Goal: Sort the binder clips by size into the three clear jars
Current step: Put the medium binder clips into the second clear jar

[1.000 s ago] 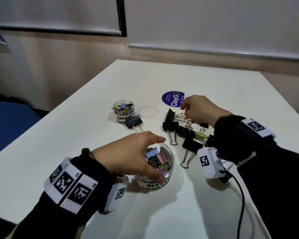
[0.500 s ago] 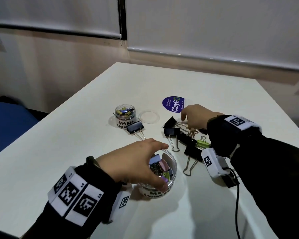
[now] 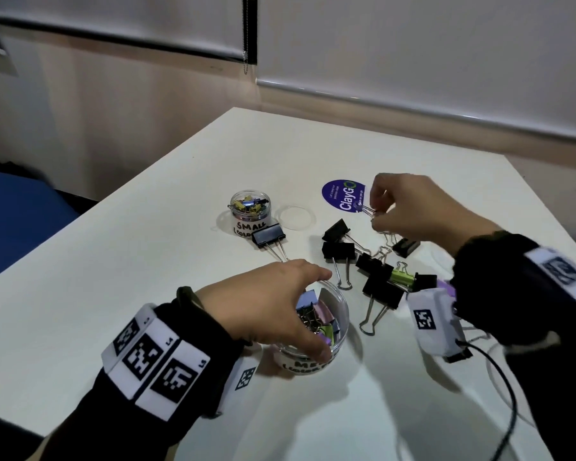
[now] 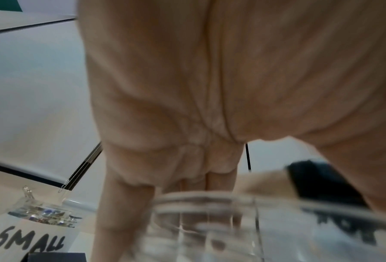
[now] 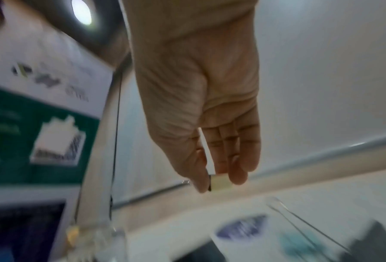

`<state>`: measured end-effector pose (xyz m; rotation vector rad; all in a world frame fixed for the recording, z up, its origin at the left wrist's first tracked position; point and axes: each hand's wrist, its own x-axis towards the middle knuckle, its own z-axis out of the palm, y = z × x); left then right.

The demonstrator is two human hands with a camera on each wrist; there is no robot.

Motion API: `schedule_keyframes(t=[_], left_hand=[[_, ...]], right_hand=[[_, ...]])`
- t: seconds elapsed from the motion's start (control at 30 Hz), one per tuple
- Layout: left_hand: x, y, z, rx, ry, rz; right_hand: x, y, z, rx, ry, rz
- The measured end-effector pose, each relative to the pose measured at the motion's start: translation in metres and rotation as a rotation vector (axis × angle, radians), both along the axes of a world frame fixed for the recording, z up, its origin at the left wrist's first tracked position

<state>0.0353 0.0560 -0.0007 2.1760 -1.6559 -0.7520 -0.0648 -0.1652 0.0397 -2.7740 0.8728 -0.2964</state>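
Note:
My left hand (image 3: 316, 314) grips the rim of the clear medium jar (image 3: 338, 331) from above; the jar holds several pastel clips. In the left wrist view its fingers (image 4: 124, 203) curl round the jar's rim (image 4: 209, 199). My right hand (image 3: 374, 212) is raised above the table and pinches a small binder clip (image 3: 366, 209) by its body, wire handles sticking out. The right wrist view shows that pale yellow clip (image 5: 222, 184) between thumb and fingertips (image 5: 237, 175). The small jar (image 3: 250, 207), labelled SMALL, stands behind with several tiny clips inside.
Several large black clips (image 3: 379, 289) and a green one (image 3: 403, 277) lie in a heap between my hands. Another black clip (image 3: 268, 235) lies against the small jar. A clear lid (image 3: 295, 217) and a purple ClayGo disc (image 3: 341, 196) lie behind. A cable (image 3: 509, 394) trails at right.
My right hand has risen from the heap of clips with a small clip pinched in its fingers. My left hand has stayed on the medium jar.

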Motion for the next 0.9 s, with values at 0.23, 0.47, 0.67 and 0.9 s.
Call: schedule_keyframes(t=[0.23, 0.47, 0.67, 0.9], left_hand=[[0.007, 0.004, 0.009, -0.030, 0.010, 0.044], [0.013, 0.007, 0.020, 0.038, -0.100, -0.023], [0.011, 0.006, 0.017, 0.041, -0.127, -0.025], [0.007, 0.000, 0.015, 0.065, -0.148, -0.025]], right_hand=[[-0.043, 0.100, 0.027, 0.287, 0.216, 0.318], [-0.030, 0.125, -0.010, -0.046, 0.372, 0.361], [-0.041, 0.115, 0.004, -0.031, 0.230, 0.281], [-0.056, 0.017, -0.006, 0.024, 0.251, -0.174]])
